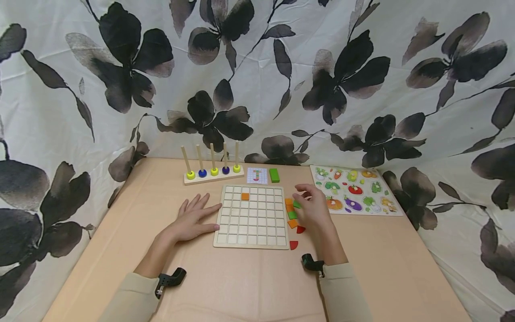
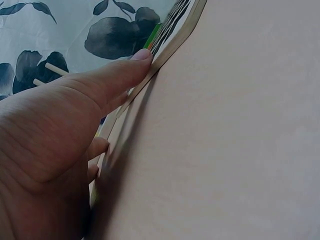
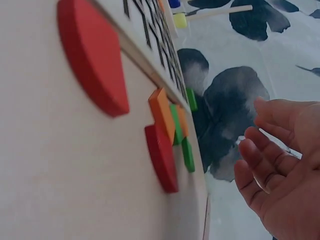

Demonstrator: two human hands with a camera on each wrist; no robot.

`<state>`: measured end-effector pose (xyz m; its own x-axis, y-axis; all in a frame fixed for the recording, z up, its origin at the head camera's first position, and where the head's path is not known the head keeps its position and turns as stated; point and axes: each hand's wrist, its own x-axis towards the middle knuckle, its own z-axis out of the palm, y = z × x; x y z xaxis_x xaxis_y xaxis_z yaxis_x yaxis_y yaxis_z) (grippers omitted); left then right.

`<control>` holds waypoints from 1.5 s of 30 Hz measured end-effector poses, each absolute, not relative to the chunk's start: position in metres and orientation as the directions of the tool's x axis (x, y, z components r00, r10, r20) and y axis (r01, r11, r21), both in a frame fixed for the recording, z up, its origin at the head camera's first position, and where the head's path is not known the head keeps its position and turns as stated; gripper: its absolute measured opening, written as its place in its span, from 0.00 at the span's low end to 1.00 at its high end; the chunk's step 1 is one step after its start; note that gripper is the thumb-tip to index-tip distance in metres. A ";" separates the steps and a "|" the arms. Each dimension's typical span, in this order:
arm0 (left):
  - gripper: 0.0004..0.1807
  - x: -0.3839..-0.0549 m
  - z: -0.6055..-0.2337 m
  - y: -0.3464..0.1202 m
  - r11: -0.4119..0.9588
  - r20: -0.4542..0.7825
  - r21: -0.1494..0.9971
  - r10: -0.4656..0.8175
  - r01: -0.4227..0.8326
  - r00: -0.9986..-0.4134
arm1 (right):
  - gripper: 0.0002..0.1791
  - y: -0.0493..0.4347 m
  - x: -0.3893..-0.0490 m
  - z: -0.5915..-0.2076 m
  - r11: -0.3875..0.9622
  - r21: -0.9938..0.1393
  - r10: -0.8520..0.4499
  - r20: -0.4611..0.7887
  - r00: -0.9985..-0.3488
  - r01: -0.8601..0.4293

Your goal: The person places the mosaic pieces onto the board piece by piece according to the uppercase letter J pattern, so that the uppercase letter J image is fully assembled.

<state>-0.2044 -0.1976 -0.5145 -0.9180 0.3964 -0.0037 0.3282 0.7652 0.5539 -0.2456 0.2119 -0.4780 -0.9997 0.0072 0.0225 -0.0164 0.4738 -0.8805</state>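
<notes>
A wooden grid board (image 1: 253,223) lies on the table with one orange square (image 1: 245,197) in an upper cell. My left hand (image 1: 194,220) rests at its left side, fingers spread; in the left wrist view the thumb (image 2: 125,72) touches the board's edge. On the right, my right hand (image 1: 315,206) hovers over loose pieces, its fingers loosely bent and holding nothing in the right wrist view. Below it are a green piece (image 3: 188,155), a tilted orange square (image 3: 161,114) and a red quarter-round piece (image 3: 161,159). Another red quarter-round piece (image 1: 293,245) lies nearer me.
Behind the board stands a peg stand (image 1: 213,177) with yellow and blue beads. Next to it are a pattern card (image 1: 257,175) and a green rectangular block (image 1: 274,175). A vegetable picture board (image 1: 362,208) lies at the right. Floral cloth (image 1: 257,80) hangs behind the table.
</notes>
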 end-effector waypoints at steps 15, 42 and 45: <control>0.39 -0.205 -0.514 -0.198 0.767 -0.008 0.554 0.394 0.324 -0.919 | 0.20 0.223 -0.249 -0.497 0.616 -0.788 -0.045 -0.025 -0.999 -0.008; 0.39 -0.203 -0.515 -0.197 0.771 -0.014 0.551 0.391 0.319 -0.920 | 0.18 0.228 -0.254 -0.513 0.691 -0.720 -0.071 0.025 -0.997 -0.067; 0.39 -0.203 -0.514 -0.196 0.772 -0.013 0.548 0.392 0.321 -0.920 | 0.17 0.227 -0.254 -0.513 0.697 -0.714 -0.074 0.026 -0.997 -0.070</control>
<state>-0.2033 -0.1965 -0.5145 -0.9201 0.3916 -0.0129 0.3210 0.7723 0.5483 -0.2541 0.2275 -0.5131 -0.9969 -0.0741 0.0259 -0.0703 0.6970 -0.7136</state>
